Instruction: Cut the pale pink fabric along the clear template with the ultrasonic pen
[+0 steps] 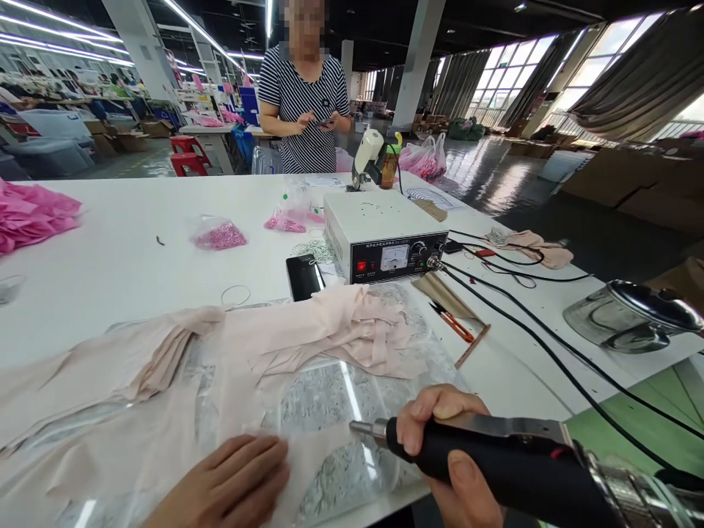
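Observation:
In my right hand (451, 447) is a black handheld ultrasonic welder (495, 462), its metal tip pointing left and meeting the end of a pale pink fabric strip (319, 447). My left hand (236, 477) lies flat on that strip, fingers stretched out. Beneath is a clear plastic sheet (324, 400) over the white table. More pale pink fabric pieces (341, 323) are heaped beyond my hands, and a layered stack of fabric (148, 359) spreads to the left.
A white control box (385, 235) stands at the back, with black cables (517, 330) running right. Nearby are a phone (303, 277), orange thread snips (454, 323), a lidded glass pot (627, 315) and bags of pink bits (220, 233). Across the table stands a person (305, 95) holding a phone.

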Available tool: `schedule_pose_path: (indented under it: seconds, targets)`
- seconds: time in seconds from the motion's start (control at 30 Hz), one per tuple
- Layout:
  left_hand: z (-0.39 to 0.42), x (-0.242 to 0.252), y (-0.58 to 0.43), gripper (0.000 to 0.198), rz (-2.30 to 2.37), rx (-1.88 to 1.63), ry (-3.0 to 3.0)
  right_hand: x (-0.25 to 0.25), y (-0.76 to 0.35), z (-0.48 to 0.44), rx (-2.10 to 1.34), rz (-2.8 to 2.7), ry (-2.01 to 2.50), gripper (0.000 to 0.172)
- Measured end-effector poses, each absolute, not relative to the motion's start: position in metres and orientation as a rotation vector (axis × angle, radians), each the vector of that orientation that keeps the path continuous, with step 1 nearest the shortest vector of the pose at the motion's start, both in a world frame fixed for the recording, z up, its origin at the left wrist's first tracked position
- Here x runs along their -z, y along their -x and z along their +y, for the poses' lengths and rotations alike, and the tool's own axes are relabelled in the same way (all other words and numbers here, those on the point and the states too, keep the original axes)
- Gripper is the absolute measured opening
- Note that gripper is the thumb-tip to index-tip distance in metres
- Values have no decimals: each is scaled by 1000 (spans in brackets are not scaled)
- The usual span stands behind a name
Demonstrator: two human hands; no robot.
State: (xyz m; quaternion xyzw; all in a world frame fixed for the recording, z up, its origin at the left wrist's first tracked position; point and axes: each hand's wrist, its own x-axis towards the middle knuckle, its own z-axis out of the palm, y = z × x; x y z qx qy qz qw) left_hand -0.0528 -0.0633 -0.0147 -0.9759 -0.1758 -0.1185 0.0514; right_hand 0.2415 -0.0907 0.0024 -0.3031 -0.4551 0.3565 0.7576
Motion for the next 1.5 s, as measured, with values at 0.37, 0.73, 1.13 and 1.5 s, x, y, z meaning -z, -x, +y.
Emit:
schedule_pose_path:
  seconds: [0.37,0.73,1.13,1.5]
  targets:
    - [-76,9,60,55,-693,234,2973,-6,-247,-99,-839,-969,662,20]
    - [-79,18,45,41,-839,377,2822,-1,-255,-94,-898,-1054,650,19]
    - [-100,25,34,51,-982,472,2857,15,-259,-116,-1031,-1026,512,25]
    - [-75,18,39,42,-882,420,2925,35,-279,-110,-1203,-1183,460,31]
